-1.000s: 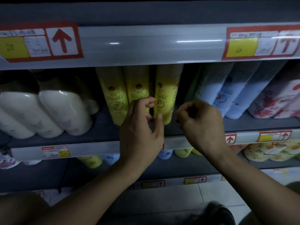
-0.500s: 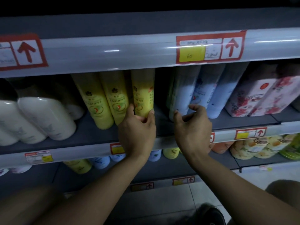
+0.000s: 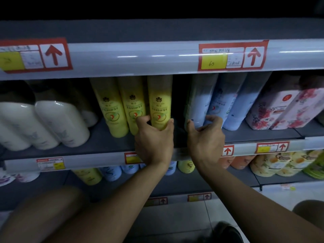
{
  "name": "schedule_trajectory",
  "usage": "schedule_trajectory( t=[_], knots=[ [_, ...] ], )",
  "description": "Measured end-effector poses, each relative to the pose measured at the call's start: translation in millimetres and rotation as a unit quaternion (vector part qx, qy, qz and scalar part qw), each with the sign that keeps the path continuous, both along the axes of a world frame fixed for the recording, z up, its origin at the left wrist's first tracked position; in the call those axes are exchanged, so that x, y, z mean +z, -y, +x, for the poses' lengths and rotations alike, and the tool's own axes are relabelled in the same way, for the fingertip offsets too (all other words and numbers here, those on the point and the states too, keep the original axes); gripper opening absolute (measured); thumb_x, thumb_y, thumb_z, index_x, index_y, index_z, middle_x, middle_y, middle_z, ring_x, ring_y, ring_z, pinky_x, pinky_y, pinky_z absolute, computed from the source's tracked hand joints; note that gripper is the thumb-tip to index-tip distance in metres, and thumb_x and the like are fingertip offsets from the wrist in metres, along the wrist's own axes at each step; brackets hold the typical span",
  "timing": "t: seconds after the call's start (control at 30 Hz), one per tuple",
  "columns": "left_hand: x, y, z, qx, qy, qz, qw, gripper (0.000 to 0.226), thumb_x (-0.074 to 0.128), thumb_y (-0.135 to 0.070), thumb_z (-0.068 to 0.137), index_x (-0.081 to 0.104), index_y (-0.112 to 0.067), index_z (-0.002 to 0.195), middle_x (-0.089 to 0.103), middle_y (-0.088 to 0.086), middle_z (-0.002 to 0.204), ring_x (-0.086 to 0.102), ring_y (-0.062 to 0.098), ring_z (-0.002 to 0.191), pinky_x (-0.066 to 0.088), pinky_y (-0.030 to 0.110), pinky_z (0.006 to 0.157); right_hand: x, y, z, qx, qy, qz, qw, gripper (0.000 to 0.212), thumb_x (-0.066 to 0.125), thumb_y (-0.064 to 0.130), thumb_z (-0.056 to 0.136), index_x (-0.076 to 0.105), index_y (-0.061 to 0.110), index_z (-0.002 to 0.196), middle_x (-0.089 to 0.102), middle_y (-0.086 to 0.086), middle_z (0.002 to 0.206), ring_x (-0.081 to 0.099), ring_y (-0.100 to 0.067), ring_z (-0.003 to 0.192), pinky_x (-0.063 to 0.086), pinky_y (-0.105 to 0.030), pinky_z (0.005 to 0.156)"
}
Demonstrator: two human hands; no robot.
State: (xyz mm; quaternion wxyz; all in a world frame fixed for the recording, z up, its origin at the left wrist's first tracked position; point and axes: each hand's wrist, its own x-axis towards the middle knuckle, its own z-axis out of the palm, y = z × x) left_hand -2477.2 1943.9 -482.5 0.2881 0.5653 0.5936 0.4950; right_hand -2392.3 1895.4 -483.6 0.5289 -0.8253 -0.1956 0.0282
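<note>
A dim shop shelf [image 3: 105,144] runs across the middle of the frame, under a grey price rail [image 3: 157,57] that carries red arrow labels [image 3: 231,57]. At the centre, the left hand [image 3: 154,142] grips the base of a yellow bottle [image 3: 159,106], the rightmost of 3, with the thumb on its left side and the fingers wrapped round its right. Just right of a dark gap, the right hand [image 3: 206,142] curls thumb and fingers round the bottom of a blue bottle [image 3: 199,100], the first in a row of 3. White bottles [image 3: 59,121] stand at the left and pink flowered packs [image 3: 284,109] at the right. Lower bottles [image 3: 185,166] show beneath the shelf.
</note>
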Motion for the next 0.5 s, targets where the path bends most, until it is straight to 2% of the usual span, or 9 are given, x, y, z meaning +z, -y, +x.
schedule_trajectory(
  t=[0.13, 0.23, 0.4, 0.5],
  knots=[
    [-5.7, -0.2, -1.3, -0.013, -0.026, 0.026, 0.999, 0.057, 0.082, -0.053, 0.078, 0.060, -0.023, 0.121, 0.069, -0.010, 0.071, 0.067, 0.014, 0.077, 0.044, 0.028, 0.065, -1.9, -0.5, 0.9, 0.012, 0.015, -0.025, 0.999, 0.054, 0.073, 0.053, 0.087, 0.052, 0.025, 0.128, 0.075, -0.004, 0.098, 0.069, -0.031, 0.099, 0.051, -0.040, 0.081],
    [-10.5, 0.0, -1.7, -0.033, -0.047, 0.046, 0.997, 0.057, 0.079, -0.043, 0.083, 0.062, -0.021, 0.132, 0.064, -0.014, 0.064, 0.068, 0.012, 0.074, 0.053, 0.031, 0.070, -4.2, -2.6, 2.9, 0.013, 0.012, -0.024, 1.000, 0.050, 0.072, 0.052, 0.087, 0.054, 0.026, 0.127, 0.075, -0.004, 0.100, 0.069, -0.032, 0.099, 0.048, -0.037, 0.079],
    [-13.8, -1.8, -3.8, -0.054, -0.053, 0.068, 0.995, 0.052, 0.079, -0.036, 0.086, 0.066, -0.019, 0.133, 0.057, -0.019, 0.055, 0.067, 0.007, 0.067, 0.053, 0.027, 0.071, -3.1, -4.5, 4.1, 0.007, 0.008, -0.021, 1.000, 0.050, 0.076, 0.058, 0.082, 0.040, 0.033, 0.107, 0.073, -0.003, 0.096, 0.068, -0.030, 0.094, 0.052, -0.040, 0.079],
    [-14.7, -1.9, -5.6, -0.058, -0.045, 0.080, 0.994, 0.052, 0.081, -0.037, 0.086, 0.067, -0.017, 0.132, 0.056, -0.020, 0.054, 0.066, 0.003, 0.064, 0.056, 0.028, 0.071, -5.7, -4.6, 3.4, 0.012, 0.016, -0.031, 0.999, 0.050, 0.072, 0.058, 0.083, 0.049, 0.029, 0.117, 0.074, -0.003, 0.099, 0.068, -0.031, 0.098, 0.051, -0.040, 0.081]
  ],
)
